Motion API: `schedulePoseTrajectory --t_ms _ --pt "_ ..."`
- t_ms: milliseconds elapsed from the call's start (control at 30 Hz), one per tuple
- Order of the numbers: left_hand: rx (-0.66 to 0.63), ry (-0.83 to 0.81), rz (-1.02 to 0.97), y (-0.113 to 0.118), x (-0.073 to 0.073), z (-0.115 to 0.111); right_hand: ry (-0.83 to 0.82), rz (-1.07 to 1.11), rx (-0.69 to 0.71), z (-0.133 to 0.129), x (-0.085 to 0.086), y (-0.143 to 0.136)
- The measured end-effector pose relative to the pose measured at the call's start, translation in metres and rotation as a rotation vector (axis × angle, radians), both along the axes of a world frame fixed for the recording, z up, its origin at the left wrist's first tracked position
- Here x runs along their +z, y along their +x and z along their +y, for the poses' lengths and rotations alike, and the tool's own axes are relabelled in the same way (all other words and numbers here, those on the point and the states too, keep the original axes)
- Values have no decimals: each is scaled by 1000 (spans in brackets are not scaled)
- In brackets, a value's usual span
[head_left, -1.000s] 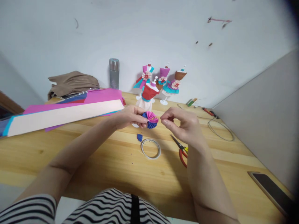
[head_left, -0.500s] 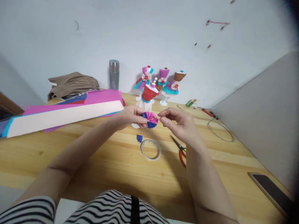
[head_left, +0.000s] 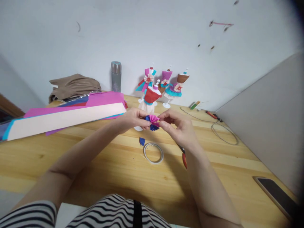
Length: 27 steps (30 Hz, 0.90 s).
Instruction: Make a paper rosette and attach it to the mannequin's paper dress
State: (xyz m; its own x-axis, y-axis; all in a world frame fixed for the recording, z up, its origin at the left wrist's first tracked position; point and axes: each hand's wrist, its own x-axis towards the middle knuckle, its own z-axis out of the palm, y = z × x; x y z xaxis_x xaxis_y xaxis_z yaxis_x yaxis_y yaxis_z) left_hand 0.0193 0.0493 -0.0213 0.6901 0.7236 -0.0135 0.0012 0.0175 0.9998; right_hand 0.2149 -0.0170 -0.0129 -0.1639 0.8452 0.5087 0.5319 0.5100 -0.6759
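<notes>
A round pleated paper rosette (head_left: pixel 154 119), pink above and blue below, is held over the table between my two hands. My left hand (head_left: pixel 135 119) pinches its left edge between thumb and fingers. On the other side, the thumb and forefinger of my right hand (head_left: pixel 174 124) close on the rosette's right edge. Beneath it lie a small blue paper piece (head_left: pixel 142 141) and a roll of tape (head_left: pixel 153 153). Scissors with red handles (head_left: pixel 184 160) are partly hidden behind my right wrist.
Several small dress forms in paper outfits (head_left: pixel 153 95) stand just beyond my hands. Paper sheets (head_left: pixel 68 119), a brown cloth (head_left: pixel 76 87) and a flask (head_left: pixel 116 76) are at the left. A cable (head_left: pixel 223 134) and a phone (head_left: pixel 275 196) lie at the right.
My right hand has moved left, and its thumb and forefinger now meet the rosette's right edge. My left hand keeps its hold. More of the scissors is covered by my right arm.
</notes>
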Motion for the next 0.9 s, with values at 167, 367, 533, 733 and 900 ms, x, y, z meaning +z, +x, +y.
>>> schedulePoseTrajectory --t_ms 167,367,533,733,900 --pt "16 58 24 0 -2 -1 -83 123 -20 2 -6 -6" --pt "29 22 8 -2 1 -1 -147 180 -10 5 -8 -2" --pt "27 29 8 -3 3 -1 -113 111 -1 4 -4 2" --pt "24 37 -15 -4 6 0 -41 70 6 2 -1 7" --pt "31 24 -24 -3 5 0 -4 115 4 1 1 10"
